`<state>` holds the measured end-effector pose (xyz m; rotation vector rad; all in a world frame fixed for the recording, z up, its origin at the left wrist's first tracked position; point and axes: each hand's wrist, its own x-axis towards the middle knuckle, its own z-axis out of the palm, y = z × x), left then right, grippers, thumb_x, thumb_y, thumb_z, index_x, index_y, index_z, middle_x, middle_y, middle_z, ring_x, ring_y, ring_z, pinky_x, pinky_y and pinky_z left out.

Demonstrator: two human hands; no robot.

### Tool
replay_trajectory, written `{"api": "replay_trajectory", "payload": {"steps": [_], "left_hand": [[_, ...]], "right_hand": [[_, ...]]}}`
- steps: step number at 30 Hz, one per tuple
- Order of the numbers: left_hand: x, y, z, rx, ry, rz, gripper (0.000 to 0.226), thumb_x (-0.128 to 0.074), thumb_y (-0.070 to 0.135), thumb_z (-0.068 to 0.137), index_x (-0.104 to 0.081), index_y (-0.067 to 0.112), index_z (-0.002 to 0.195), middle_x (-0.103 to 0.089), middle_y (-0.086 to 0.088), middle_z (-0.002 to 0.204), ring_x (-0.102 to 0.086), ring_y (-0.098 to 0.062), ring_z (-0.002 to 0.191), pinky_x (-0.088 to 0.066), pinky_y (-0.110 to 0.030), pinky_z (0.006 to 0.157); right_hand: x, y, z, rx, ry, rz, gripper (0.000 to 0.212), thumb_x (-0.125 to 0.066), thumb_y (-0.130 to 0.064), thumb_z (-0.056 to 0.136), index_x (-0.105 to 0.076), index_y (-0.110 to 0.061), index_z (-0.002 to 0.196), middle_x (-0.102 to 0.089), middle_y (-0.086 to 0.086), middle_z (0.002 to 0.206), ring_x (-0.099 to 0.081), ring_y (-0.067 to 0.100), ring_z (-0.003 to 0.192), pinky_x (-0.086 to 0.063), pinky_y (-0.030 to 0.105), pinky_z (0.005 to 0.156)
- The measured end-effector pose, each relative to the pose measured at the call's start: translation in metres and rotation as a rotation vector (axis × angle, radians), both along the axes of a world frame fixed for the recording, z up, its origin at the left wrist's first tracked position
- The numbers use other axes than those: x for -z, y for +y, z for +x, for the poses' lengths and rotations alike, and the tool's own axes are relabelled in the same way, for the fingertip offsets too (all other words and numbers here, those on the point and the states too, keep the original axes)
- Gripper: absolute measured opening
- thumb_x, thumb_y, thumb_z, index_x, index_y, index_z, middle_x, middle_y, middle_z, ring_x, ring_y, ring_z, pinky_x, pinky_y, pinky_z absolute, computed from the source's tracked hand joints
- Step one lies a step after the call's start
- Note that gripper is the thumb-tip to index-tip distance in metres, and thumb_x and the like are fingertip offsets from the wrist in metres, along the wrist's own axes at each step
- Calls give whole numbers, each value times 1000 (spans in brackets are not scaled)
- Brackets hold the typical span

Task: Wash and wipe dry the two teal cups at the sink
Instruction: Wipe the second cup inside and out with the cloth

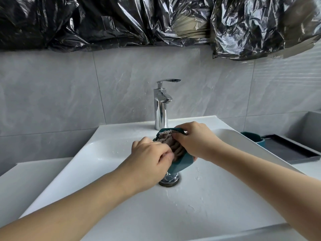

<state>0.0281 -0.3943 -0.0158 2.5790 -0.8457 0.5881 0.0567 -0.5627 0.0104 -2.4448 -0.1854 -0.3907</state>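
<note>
A teal cup [180,164] is held tilted over the white sink basin [121,197], above the drain. My right hand [194,141] grips its rim and side. A grey-brown cloth [171,141] is stuffed into the cup's mouth, and my left hand [149,157] pinches the cloth where it hangs out. The second teal cup [255,137] stands to the right on a dark tray, partly hidden behind the sink's rim.
A chrome faucet [161,105] stands at the back of the basin, with no water running. The chrome drain plug [169,180] sits under the cup. A dark tray [291,150] lies on the right counter. Black plastic sheeting [121,23] covers the wall above.
</note>
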Motion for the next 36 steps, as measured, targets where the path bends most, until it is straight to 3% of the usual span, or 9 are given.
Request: {"api": "replay_trajectory", "payload": {"steps": [2, 8, 14, 19, 21, 25, 28, 32, 36], "left_hand": [[4, -2, -4, 38, 45, -51, 9, -55, 31, 91, -61, 29, 96, -59, 14, 91, -38, -11, 102, -24, -25, 95], [11, -9, -6, 47, -3, 2, 33, -64, 40, 80, -51, 33, 109, -49, 20, 104, -36, -7, 107, -19, -26, 99], [6, -3, 2, -42, -293, 280, 32, -64, 36, 63, -59, 18, 89, -59, 5, 80, -56, -25, 75, -36, -38, 77], [-12, 12, -3, 41, -347, 361, 27, -66, 31, 67, -60, 15, 89, -58, 3, 77, -55, -24, 70, -45, -41, 69], [-16, 21, -2, 66, -355, 335, 28, -66, 29, 69, -59, 16, 92, -58, 4, 80, -56, -23, 72, -44, -40, 71], [-25, 34, 0, 149, -356, 205, 34, -66, 32, 71, -55, 17, 100, -59, 8, 86, -54, -16, 76, -39, -36, 78], [-28, 29, -7, 215, -321, 164, 36, -68, 33, 72, -52, 19, 100, -48, 15, 86, -45, -9, 81, -33, -32, 84], [-24, 26, -13, 227, -279, 123, 39, -63, 41, 74, -47, 20, 103, -34, 20, 87, -34, -4, 82, -25, -25, 91], [-22, 22, -16, 187, -191, 134, 38, -59, 44, 82, -45, 20, 108, -37, 17, 86, -19, -4, 82, -13, -4, 91]], "right_hand": [[0, -1, 0, 24, -11, -24, 22, -52, -30, 96, -73, -24, 95, -72, 6, 86, -68, 28, 74, -59, 36, 58], [-3, -2, 2, 101, 1, -17, 26, -50, -27, 95, -73, -17, 98, -73, 8, 90, -71, 32, 76, -53, 29, 60], [-2, -1, 1, -13, 245, 303, 21, -54, -27, 96, -70, -14, 93, -72, 11, 86, -73, 39, 63, -63, 49, 62], [-5, -13, -7, -228, 260, 423, 45, -44, -50, 102, -69, -13, 110, -75, 8, 89, -74, 27, 72, -62, 43, 59], [-4, -28, -15, -346, 129, 288, 44, -42, -53, 101, -59, -21, 126, -70, 2, 102, -70, 12, 78, -61, 42, 66], [-1, -62, -15, -448, -414, -523, 87, -63, -59, 81, -24, -24, 150, -42, -8, 149, -48, 7, 130, -45, 26, 104], [2, -54, -6, -484, -650, -561, 85, -79, -56, 73, -37, -12, 133, -45, 6, 151, -48, 17, 134, -27, 15, 113], [0, -41, 0, -595, -793, -458, 42, -73, -31, 85, -39, -14, 103, -60, 18, 131, -62, 26, 117, -45, 23, 98], [1, -41, -2, -610, -725, -506, 35, -68, -19, 85, -39, -17, 105, -63, 15, 128, -61, 26, 117, -45, 26, 102]]}}
